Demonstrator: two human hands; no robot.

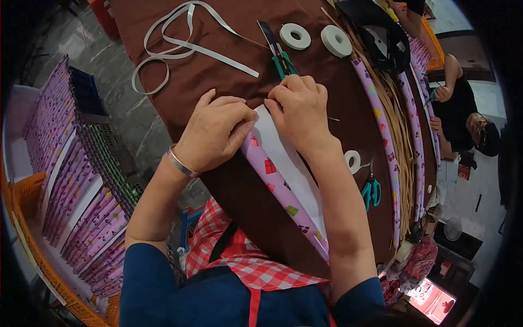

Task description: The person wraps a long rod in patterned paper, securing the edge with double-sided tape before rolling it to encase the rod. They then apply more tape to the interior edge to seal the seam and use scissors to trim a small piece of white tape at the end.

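A sheet of pink patterned paper (271, 170) with a white underside lies slantwise between my forearms on the brown cloth (239, 204). My left hand (215, 131) pinches its upper left corner. My right hand (299, 111) is closed at the upper right edge of the white side, fingers curled; what its fingertips hold is hidden. Just above my right hand lie green-handled scissors (280, 61). Two rolls of white tape (295, 36) sit beyond them, and a loose white strip (218, 58) curls at the upper left.
Right: another tape roll (352, 162), teal scissors (371, 192), patterned rolls (381, 128) and brown strips (400, 125). Left: an orange crate (24, 218) with many patterned rolls (90, 229). At the far right, a person in black (463, 109) works with their hands at the table.
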